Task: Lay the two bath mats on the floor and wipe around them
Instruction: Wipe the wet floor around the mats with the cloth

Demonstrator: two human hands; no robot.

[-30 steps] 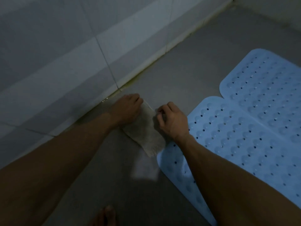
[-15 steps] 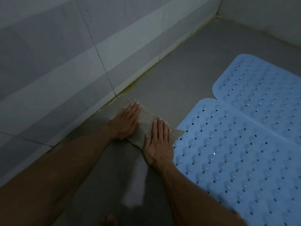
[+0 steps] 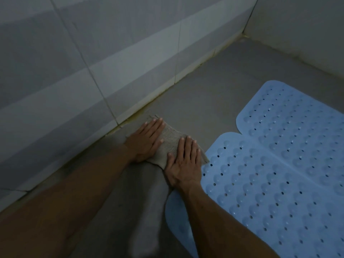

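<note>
**Two flat hands press a cloth on the floor beside the blue mats**

Closest to the camera, two bare arms reach out from the bottom edge, one from 7 o'clock and one from 5 o'clock. They come together near the middle of the view.

The near bath mat [image 3: 260,192] lies flat on the gray floor [image 3: 214,94], out toward 4 o'clock. It is light blue, with rows of round bumps and small holes. The right arm passes over its left edge.

A little farther out, the right hand [image 3: 184,162] lies flat on a cloth [image 3: 172,140]. Its fingers are straight and close together, and they hold nothing. They only press down. The cloth is tan and looks rough. Its right corner sits just beside the rounded corner of the near mat, but it is too dark to tell if it overlaps it.

The left hand [image 3: 147,140] lies flat on the other side of the cloth, toward 10 o'clock from the right hand. Its fingers are straight too, and they press the cloth without gripping it. The far corner of the cloth sticks out past these fingertips, near the foot of the wall.

Farther out, at 3 o'clock, the second bath mat [image 3: 290,116] lies flat. Its edge touches the near mat's edge.

The tiled wall [image 3: 93,53] runs from 9 o'clock up to 1 o'clock. There is a yellowish line where it meets the floor. At 1 o'clock it meets another wall [image 3: 307,25] in a corner.
</note>
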